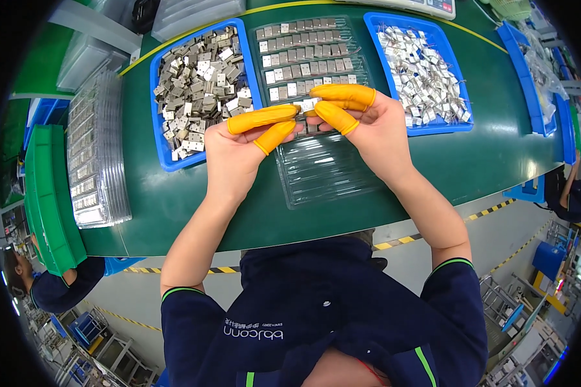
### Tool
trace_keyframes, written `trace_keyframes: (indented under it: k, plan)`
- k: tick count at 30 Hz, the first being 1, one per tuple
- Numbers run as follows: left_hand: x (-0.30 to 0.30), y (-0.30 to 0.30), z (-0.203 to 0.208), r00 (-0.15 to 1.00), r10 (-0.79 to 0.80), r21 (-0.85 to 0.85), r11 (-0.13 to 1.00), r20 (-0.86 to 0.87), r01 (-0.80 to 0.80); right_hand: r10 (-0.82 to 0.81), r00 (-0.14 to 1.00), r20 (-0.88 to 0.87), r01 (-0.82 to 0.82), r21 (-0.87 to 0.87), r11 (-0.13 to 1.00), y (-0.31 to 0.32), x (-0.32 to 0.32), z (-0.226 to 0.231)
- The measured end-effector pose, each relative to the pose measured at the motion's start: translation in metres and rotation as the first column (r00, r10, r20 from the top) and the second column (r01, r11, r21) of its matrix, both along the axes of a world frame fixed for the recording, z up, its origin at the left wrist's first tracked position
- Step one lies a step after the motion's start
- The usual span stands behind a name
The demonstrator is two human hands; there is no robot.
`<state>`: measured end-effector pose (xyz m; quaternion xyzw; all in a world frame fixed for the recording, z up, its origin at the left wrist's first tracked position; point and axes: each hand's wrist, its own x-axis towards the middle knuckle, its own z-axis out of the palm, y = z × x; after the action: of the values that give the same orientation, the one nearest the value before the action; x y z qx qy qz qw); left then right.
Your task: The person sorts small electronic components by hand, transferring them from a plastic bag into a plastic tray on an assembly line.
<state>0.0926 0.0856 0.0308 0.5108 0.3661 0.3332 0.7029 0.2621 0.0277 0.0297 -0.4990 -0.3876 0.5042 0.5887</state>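
My left hand (pixel 237 148) and my right hand (pixel 376 126) meet over the middle of the table, both with yellow finger cots on the thumb and fingers. Between their fingertips they pinch a small whitish metal piece (pixel 308 104), partly covered by the fingers. Beneath them lies a clear plastic blister tray (pixel 323 177). Its far part holds several rows of small silver metal pieces (pixel 310 51), while the near slots show bare plastic. To the left, a blue bin (pixel 162 145) is heaped with loose metal housings (pixel 203 90). To the right, another blue bin (pixel 432 131) carries small white parts with thin wire leads (pixel 423 77).
A stack of clear blister trays (pixel 97 148) stands at the left beside a green bin (pixel 48 200). Behind are clear plastic trays (pixel 193 18) and a white scale-like device (pixel 426 5). More blue bins (pixel 529 84) line the right edge. Other people (pixel 64 284) sit at both sides.
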Motion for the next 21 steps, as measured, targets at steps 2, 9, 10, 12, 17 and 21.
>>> trace_keyframes:
  k: [2,9,10,12,17,21]
  plan:
    - [0.002,-0.002,0.000,0.999,-0.012,0.016,1.000,-0.053,0.013,0.014,0.999,-0.047,-0.017,-0.052,0.998,0.000,-0.001,0.001]
    - [0.004,0.000,-0.006,0.999,0.030,0.044,0.999,0.040,-0.032,-0.055,0.998,-0.040,0.054,-0.032,0.998,0.002,-0.001,-0.004]
    - [0.004,-0.001,-0.007,0.999,0.030,0.042,0.999,0.039,-0.032,-0.060,0.997,-0.052,0.059,-0.030,0.998,0.002,-0.003,-0.002]
    - [0.002,-0.002,-0.007,0.997,0.069,0.054,0.996,0.045,-0.072,-0.044,0.997,-0.063,0.041,-0.043,0.998,0.000,-0.006,-0.003]
    - [0.005,-0.002,-0.011,0.993,0.085,0.008,0.996,0.075,-0.086,-0.017,0.991,-0.134,0.006,-0.084,0.996,-0.002,-0.006,-0.002]
    - [0.003,-0.005,-0.014,0.997,0.054,0.038,0.998,0.055,-0.056,-0.010,0.993,-0.116,0.002,-0.071,0.997,-0.002,-0.006,-0.003]
